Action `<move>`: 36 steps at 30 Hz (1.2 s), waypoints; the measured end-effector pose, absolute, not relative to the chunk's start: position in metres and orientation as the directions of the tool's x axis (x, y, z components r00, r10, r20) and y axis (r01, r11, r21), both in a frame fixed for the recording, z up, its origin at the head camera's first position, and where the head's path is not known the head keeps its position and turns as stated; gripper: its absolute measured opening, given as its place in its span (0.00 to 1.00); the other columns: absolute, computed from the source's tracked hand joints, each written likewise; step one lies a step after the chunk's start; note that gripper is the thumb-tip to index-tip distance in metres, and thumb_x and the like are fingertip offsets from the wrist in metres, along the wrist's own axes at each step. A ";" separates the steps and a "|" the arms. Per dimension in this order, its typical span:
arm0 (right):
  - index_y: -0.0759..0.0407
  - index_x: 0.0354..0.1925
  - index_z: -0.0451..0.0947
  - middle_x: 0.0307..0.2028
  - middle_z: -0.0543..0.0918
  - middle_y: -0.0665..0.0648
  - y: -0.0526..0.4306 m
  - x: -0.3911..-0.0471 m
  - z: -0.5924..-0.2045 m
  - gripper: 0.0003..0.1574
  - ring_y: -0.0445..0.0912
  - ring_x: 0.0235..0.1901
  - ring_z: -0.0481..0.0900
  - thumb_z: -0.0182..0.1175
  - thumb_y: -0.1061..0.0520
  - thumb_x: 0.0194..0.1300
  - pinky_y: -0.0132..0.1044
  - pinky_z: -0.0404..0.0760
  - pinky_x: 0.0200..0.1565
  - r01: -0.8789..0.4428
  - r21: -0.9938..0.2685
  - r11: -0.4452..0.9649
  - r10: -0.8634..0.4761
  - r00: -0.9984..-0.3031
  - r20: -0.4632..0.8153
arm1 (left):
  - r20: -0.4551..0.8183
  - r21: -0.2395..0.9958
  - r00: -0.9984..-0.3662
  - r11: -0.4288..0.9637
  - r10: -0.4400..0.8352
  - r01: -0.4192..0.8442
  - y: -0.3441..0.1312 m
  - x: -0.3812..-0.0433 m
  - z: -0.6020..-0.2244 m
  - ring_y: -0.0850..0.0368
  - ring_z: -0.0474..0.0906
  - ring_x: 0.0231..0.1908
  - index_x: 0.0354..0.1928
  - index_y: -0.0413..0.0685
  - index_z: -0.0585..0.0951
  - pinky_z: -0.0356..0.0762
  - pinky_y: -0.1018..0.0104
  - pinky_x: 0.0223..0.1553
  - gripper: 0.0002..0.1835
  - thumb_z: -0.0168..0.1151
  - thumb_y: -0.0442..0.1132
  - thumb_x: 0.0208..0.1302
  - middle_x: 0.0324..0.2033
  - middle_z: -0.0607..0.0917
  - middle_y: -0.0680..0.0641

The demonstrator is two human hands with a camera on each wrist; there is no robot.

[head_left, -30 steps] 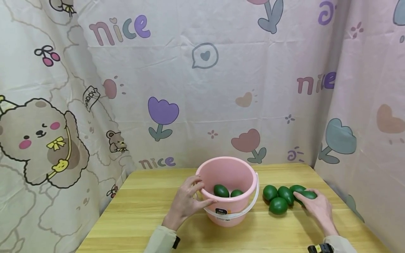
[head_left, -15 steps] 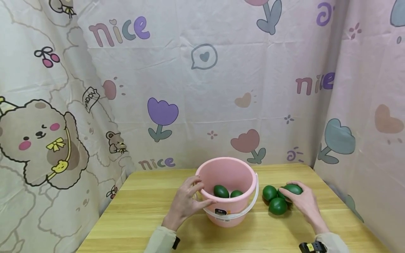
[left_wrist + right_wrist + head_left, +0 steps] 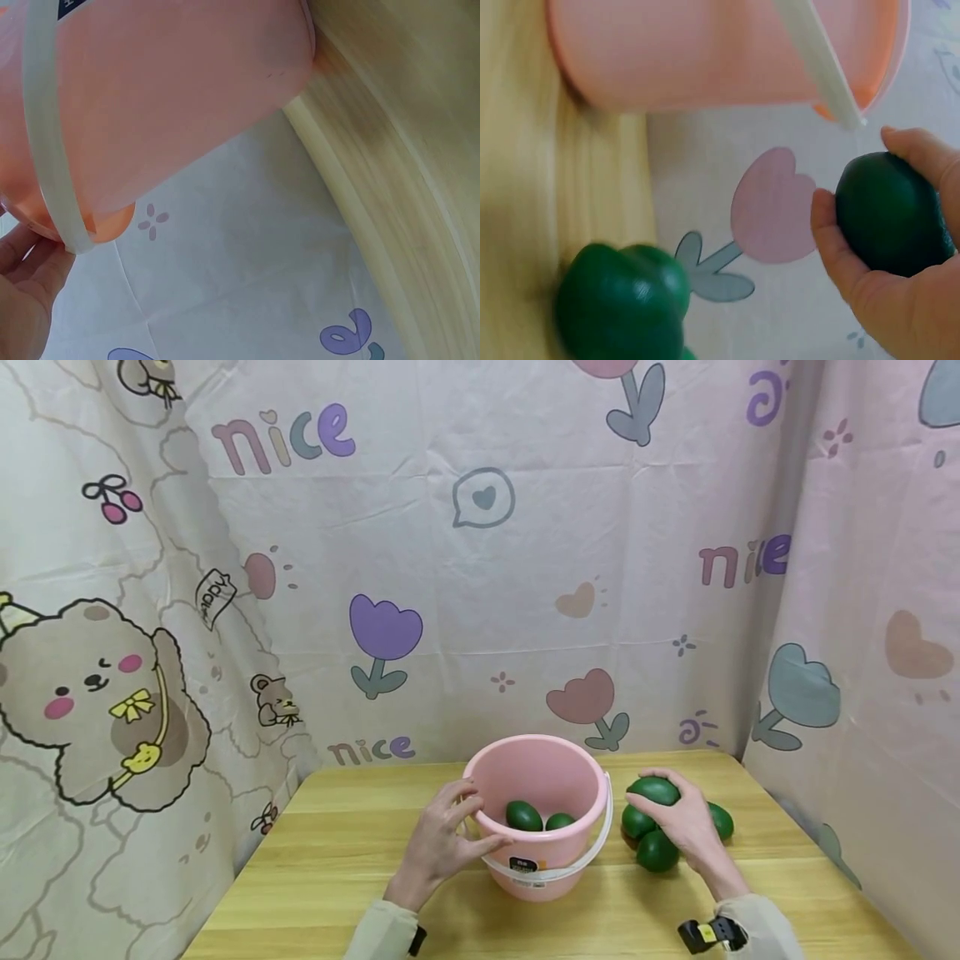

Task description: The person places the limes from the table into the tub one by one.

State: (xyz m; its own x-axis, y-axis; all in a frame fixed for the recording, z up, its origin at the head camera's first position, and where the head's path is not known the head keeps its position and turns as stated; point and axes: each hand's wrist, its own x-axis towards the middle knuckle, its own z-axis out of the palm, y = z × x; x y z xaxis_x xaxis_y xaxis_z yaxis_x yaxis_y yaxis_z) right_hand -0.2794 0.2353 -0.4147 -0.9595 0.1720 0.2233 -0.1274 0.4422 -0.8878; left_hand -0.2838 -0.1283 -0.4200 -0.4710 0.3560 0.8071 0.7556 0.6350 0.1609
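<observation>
A pink bucket (image 3: 566,845) with a white handle (image 3: 604,835) stands on the wooden table. My left hand (image 3: 438,835) grips its left rim, thumb against the outer wall; the left wrist view shows those fingers (image 3: 34,266) by the handle's end. Inside the bucket lie two dark green avocados (image 3: 523,816). My right hand (image 3: 686,822) holds another avocado (image 3: 889,214) between thumb and fingers, raised beside the bucket's right side. Below it sits a small group of avocados (image 3: 657,852), partly covered by the hand in the head view.
The wooden table (image 3: 337,860) carries everything. A printed curtain (image 3: 450,610) hangs behind it and along both sides. One avocado (image 3: 721,821) lies at the right of the group, beyond my right hand.
My right hand has lifted an avocado off the group and carried it left and up toward the bucket. My left hand has stayed on the rim.
</observation>
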 end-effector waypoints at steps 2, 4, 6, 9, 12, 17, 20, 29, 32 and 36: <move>0.52 0.62 0.70 0.57 0.75 0.63 0.228 -0.280 -0.410 0.37 0.51 0.46 0.77 0.69 0.41 0.59 0.35 0.78 0.43 -0.163 -0.895 0.416 0.158 -0.956 0.248 | 0.811 0.166 -0.467 0.627 0.352 0.761 -0.128 -0.284 -0.420 0.48 0.78 0.57 0.40 0.52 0.85 0.85 0.56 0.51 0.29 0.74 0.66 0.44 0.53 0.82 0.48; 0.51 0.62 0.70 0.56 0.76 0.62 0.221 -0.281 -0.405 0.36 0.50 0.45 0.77 0.68 0.41 0.60 0.35 0.79 0.43 -0.204 -0.896 0.393 0.150 -0.948 0.282 | 0.815 0.171 -0.462 0.619 0.348 0.767 -0.129 -0.284 -0.421 0.47 0.78 0.56 0.40 0.51 0.85 0.85 0.56 0.51 0.29 0.74 0.65 0.44 0.52 0.82 0.47; 0.51 0.62 0.70 0.54 0.77 0.62 0.213 -0.282 -0.400 0.35 0.48 0.43 0.78 0.68 0.42 0.61 0.35 0.81 0.43 -0.251 -0.893 0.374 0.137 -0.937 0.322 | 0.816 0.174 -0.463 0.617 0.346 0.768 -0.129 -0.284 -0.421 0.47 0.79 0.56 0.40 0.50 0.85 0.85 0.56 0.51 0.29 0.74 0.66 0.44 0.52 0.82 0.47; 0.50 0.61 0.70 0.53 0.77 0.61 0.203 -0.285 -0.393 0.34 0.48 0.43 0.79 0.69 0.43 0.61 0.35 0.82 0.43 -0.310 -0.881 0.358 0.122 -0.920 0.373 | 0.818 0.168 -0.459 0.620 0.346 0.767 -0.130 -0.284 -0.422 0.47 0.79 0.55 0.38 0.51 0.85 0.85 0.57 0.50 0.29 0.73 0.66 0.45 0.51 0.83 0.46; 0.50 0.60 0.71 0.54 0.76 0.61 0.194 -0.288 -0.388 0.33 0.52 0.44 0.79 0.69 0.45 0.61 0.36 0.82 0.43 -0.344 -0.866 0.364 0.103 -0.909 0.405 | 0.822 0.163 -0.454 0.623 0.344 0.765 -0.130 -0.285 -0.421 0.48 0.79 0.55 0.37 0.52 0.85 0.86 0.57 0.50 0.28 0.73 0.66 0.45 0.50 0.83 0.48; 0.51 0.60 0.71 0.56 0.71 0.62 0.184 -0.291 -0.383 0.31 0.57 0.48 0.76 0.70 0.50 0.61 0.38 0.79 0.44 -0.371 -0.850 0.374 0.086 -0.899 0.430 | 0.821 0.168 -0.456 0.618 0.344 0.768 -0.130 -0.285 -0.421 0.48 0.79 0.55 0.36 0.53 0.84 0.85 0.57 0.50 0.27 0.73 0.66 0.45 0.49 0.82 0.49; 0.52 0.60 0.71 0.57 0.69 0.62 0.177 -0.292 -0.382 0.31 0.59 0.50 0.75 0.70 0.55 0.61 0.42 0.79 0.47 -0.395 -0.844 0.363 0.073 -0.891 0.449 | 0.818 0.167 -0.457 0.616 0.349 0.770 -0.131 -0.286 -0.422 0.49 0.79 0.55 0.36 0.53 0.85 0.85 0.57 0.51 0.27 0.73 0.66 0.46 0.49 0.82 0.49; 0.52 0.61 0.69 0.58 0.68 0.61 0.155 -0.296 -0.376 0.34 0.58 0.50 0.76 0.67 0.64 0.57 0.48 0.79 0.50 -0.456 -0.787 0.414 0.020 -0.860 0.509 | 0.857 0.109 -0.377 0.590 0.353 0.800 -0.132 -0.290 -0.426 0.46 0.80 0.51 0.35 0.51 0.84 0.87 0.56 0.46 0.25 0.74 0.64 0.45 0.47 0.83 0.46; 0.54 0.62 0.67 0.59 0.69 0.63 0.151 -0.300 -0.374 0.36 0.59 0.51 0.76 0.69 0.63 0.57 0.51 0.79 0.51 -0.466 -0.767 0.441 0.015 -0.851 0.525 | 0.852 0.114 -0.386 0.593 0.355 0.797 -0.131 -0.290 -0.424 0.46 0.80 0.52 0.34 0.51 0.83 0.86 0.56 0.48 0.25 0.74 0.64 0.46 0.47 0.83 0.47; 0.54 0.62 0.67 0.58 0.75 0.63 0.149 -0.306 -0.373 0.38 0.57 0.50 0.78 0.71 0.60 0.56 0.49 0.81 0.50 -0.479 -0.743 0.468 -0.005 -0.841 0.540 | 0.843 0.126 -0.403 0.598 0.356 0.791 -0.129 -0.289 -0.425 0.47 0.80 0.53 0.34 0.52 0.84 0.85 0.57 0.50 0.26 0.73 0.65 0.46 0.48 0.83 0.48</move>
